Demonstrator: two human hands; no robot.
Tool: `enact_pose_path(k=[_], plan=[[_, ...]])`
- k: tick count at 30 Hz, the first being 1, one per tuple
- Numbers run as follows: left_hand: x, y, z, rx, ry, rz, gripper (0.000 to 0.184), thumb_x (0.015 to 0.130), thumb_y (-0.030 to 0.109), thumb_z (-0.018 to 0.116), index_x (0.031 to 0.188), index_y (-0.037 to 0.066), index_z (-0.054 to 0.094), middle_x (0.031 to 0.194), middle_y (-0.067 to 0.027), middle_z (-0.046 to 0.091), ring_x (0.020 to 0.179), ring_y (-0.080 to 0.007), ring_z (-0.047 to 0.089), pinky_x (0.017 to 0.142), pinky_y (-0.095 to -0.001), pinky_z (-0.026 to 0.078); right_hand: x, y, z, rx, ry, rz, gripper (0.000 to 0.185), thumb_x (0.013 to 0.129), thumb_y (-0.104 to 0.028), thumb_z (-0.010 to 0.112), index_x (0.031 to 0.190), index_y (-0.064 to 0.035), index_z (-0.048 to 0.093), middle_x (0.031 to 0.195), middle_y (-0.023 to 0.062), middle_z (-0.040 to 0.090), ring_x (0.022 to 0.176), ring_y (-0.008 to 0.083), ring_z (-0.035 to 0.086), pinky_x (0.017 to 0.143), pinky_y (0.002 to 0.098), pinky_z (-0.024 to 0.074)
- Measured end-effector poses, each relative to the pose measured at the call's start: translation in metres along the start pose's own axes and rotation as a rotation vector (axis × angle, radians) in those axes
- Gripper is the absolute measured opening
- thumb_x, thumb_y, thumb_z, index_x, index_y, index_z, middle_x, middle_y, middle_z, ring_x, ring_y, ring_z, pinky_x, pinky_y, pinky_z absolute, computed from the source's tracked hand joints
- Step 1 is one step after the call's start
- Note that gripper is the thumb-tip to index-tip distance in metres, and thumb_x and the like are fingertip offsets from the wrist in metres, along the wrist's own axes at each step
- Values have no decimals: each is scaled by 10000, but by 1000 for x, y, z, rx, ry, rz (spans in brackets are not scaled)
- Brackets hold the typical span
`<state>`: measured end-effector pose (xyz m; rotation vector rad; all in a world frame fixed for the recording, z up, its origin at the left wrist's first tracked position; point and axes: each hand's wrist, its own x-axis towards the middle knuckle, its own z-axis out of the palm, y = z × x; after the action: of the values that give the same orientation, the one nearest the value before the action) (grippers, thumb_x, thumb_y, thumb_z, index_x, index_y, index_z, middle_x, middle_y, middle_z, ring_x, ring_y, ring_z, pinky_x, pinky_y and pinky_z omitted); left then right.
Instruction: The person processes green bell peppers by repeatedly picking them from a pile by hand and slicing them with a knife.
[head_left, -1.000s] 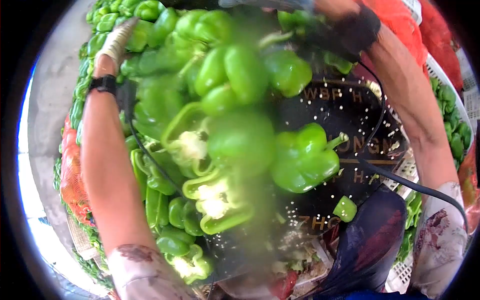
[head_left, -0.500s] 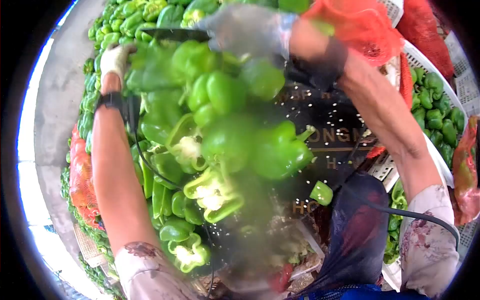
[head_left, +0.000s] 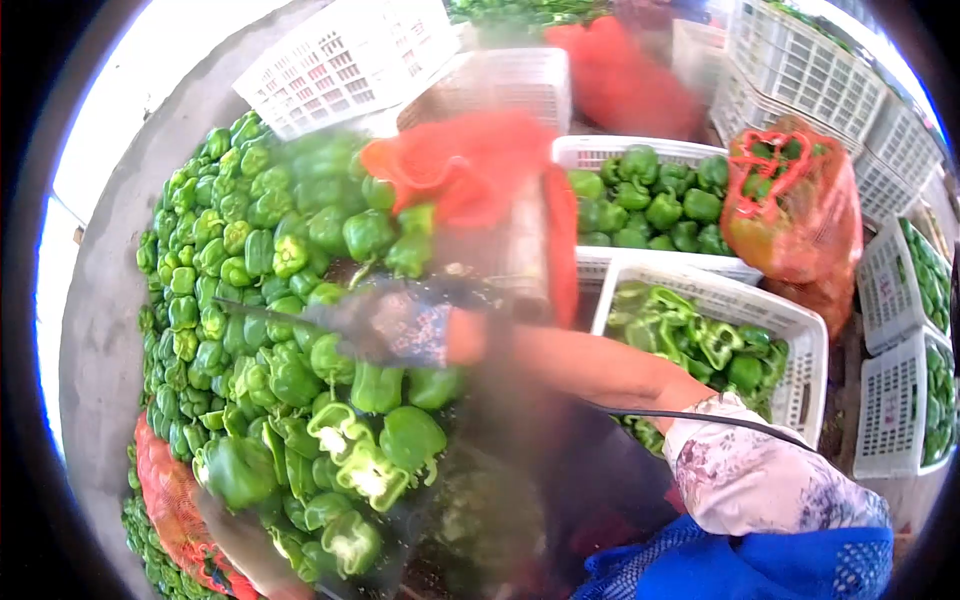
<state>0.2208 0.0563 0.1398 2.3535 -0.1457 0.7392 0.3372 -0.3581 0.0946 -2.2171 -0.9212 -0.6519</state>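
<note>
My right hand, in a grey glove with a patterned cuff, is wrapped round a knife. Its dark blade points left over the heap of green bell peppers. At the lower left, my left hand is mostly hidden and blurred behind a large green bell pepper that it holds. Cut pepper halves with pale seed cores lie to the right of that pepper. Several whole peppers sit just below my right hand.
Red mesh netting lies beyond my right hand. White crates of peppers stand on the right, one with cut pieces, beside a filled red mesh bag. A tilted white crate is at the back. A dark cable crosses my right arm.
The view has swung right and up, bringing the crates into sight. My left hand has come back from the heap's far side with a pepper. The knife stays in my right hand.
</note>
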Motion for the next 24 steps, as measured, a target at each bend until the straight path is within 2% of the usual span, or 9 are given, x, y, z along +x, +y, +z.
enact_pose_path(k=[3, 5, 8, 10, 11, 13, 15, 19, 24], plan=[[-118, 45, 21, -824, 55, -473, 440, 926, 153, 615, 1318, -18, 511, 1307, -150, 542, 1187, -242, 541, 1006, -399, 467, -44, -58, -18, 441, -186, 76, 496, 853, -228, 610, 1334, -111, 568, 738, 111, 641, 631, 246, 615, 574, 401, 496], [-177, 38, 52, -891, 18, -542, 454, 939, 207, 614, 1324, -13, 513, 1322, -168, 539, 1211, -261, 542, 1022, -419, 468, -76, -89, 1, 677, -249, 165, 343, 774, -207, 634, 1104, -143, 700, 729, 127, 662, 667, 289, 642, 617, 443, 491], [-236, 22, 86, -705, -41, -531, 429, 939, 231, 604, 1297, 4, 537, 1308, -174, 553, 1208, -271, 555, 1004, -427, 497, -98, -83, 57, 543, -267, -24, 198, 731, -228, 674, 900, -124, 677, 727, 130, 665, 660, 309, 642, 586, 436, 486], [-225, 57, 85, -1063, 23, -795, 384, 934, 199, 593, 1275, 26, 557, 1268, -156, 578, 1163, -270, 579, 981, -429, 518, -74, -41, 137, 209, -25, -200, 176, 717, -224, 685, 873, -144, 682, 718, 113, 670, 637, 302, 645, 575, 443, 499], [-218, 75, 85, -1239, 71, -927, 365, 931, 184, 587, 1265, 37, 567, 1248, -147, 590, 1141, -270, 591, 969, -429, 529, -69, -62, 93, 207, -158, -6, 165, 714, -211, 682, 868, -153, 689, 714, 108, 672, 637, 301, 653, 575, 441, 510], [-214, 71, 82, -324, 37, -265, 353, 905, 158, 616, 1242, 56, 585, 1212, -121, 602, 1085, -255, 608, 926, -421, 543, -56, -67, 37, 102, -197, 78, 223, 763, -192, 663, 983, -169, 689, 759, 94, 682, 668, 280, 669, 566, 434, 529], [-193, 57, 79, 94, -7, 23, 348, 863, 123, 665, 1203, 77, 608, 1160, -93, 623, 1020, -242, 621, 879, -404, 549, -46, -45, 48, -88, -88, -4, 279, 830, -190, 629, 1103, -166, 682, 823, 90, 696, 709, 267, 681, 578, 424, 549], [-136, 127, 105, -883, 21, -762, 289, 841, 86, 723, 1112, 57, 630, 1063, -79, 664, 956, -249, 626, 816, -382, 547, -61, -19, 31, 80, -29, 107, 277, 801, -215, 636, 1057, -109, 650, 829, 120, 697, 715, 283, 687, 608, 436, 544], [-119, 88, 149, -423, 227, -516, 306, 868, 168, 693, 1133, 22, 644, 1077, -135, 683, 964, -256, 615, 875, -386, 499, -119, -95, -35, 477, -31, 230, 540, 879, -162, 630, 1400, -107, 500, 825, 97, 655, 681, 179, 622, 574, 325, 491]])
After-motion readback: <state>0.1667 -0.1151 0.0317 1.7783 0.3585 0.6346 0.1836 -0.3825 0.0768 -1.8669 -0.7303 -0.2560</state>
